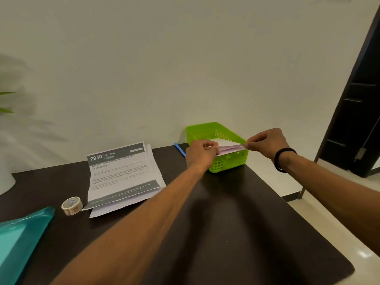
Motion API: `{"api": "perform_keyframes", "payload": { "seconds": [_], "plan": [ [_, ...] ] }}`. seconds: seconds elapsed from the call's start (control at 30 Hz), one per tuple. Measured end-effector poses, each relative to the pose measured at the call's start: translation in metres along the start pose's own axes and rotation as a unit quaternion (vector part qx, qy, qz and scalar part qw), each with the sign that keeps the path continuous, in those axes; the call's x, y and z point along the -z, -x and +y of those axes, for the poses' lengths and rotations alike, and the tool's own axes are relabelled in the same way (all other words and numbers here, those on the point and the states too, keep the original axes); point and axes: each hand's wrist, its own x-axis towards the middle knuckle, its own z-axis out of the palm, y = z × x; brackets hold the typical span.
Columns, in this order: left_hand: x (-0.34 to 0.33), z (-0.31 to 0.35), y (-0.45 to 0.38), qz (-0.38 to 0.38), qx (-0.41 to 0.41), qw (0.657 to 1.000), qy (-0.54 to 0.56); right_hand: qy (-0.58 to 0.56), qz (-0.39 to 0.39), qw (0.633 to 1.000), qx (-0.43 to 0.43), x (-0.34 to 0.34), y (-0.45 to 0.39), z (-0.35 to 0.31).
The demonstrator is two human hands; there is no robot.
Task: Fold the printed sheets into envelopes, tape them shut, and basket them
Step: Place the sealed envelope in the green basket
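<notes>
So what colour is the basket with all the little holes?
Bright green. The basket shows best in the head view, at the table's far corner.

A dark brown table (226, 233) carries a green basket (224, 161) at its far edge, a blue pen (180, 149) beside it, printed sheets (123, 175), a tape roll (72, 205), and what looks like a teal folder (18, 241).

The basket (218, 130) is bright green plastic, its walls pierced with small holes, and the folded envelope (230, 148) above it is thin white matt paper. The printed sheets (123, 175) are matt paper too, lying on a dark, smooth table (226, 223) with a faint sheen, beside a patterned tape roll (72, 205) and a glossy teal plastic folder (20, 239).
</notes>
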Motion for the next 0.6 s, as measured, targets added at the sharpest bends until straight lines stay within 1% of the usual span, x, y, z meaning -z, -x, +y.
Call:
{"api": "perform_keyframes", "payload": {
  "seconds": [0.13,0.23,0.33,0.43,0.5,0.6],
  "plan": [
    [0.000,-0.005,0.005,0.009,-0.047,0.995,-0.088,0.066,0.019,0.997,0.045,-0.009,0.002,0.001],
    [0.003,-0.013,0.011,-0.011,-0.076,0.989,-0.127,0.141,0.014,0.986,0.084,-0.016,0.003,0.004],
    [0.016,-0.020,0.020,-0.021,-0.104,0.981,-0.162,0.193,0.009,0.973,0.129,-0.023,0.007,0.011],
    [0.045,-0.032,0.032,-0.022,-0.128,0.966,-0.224,0.218,0.030,0.952,0.212,-0.034,0.021,0.016],
    [0.075,-0.043,0.041,-0.014,-0.135,0.949,-0.286,0.211,0.034,0.940,0.265,-0.044,0.035,0.013],
    [0.130,-0.058,0.055,0.002,-0.106,0.930,-0.351,0.187,0.012,0.936,0.297,-0.067,0.061,-0.004]
  ]
}}
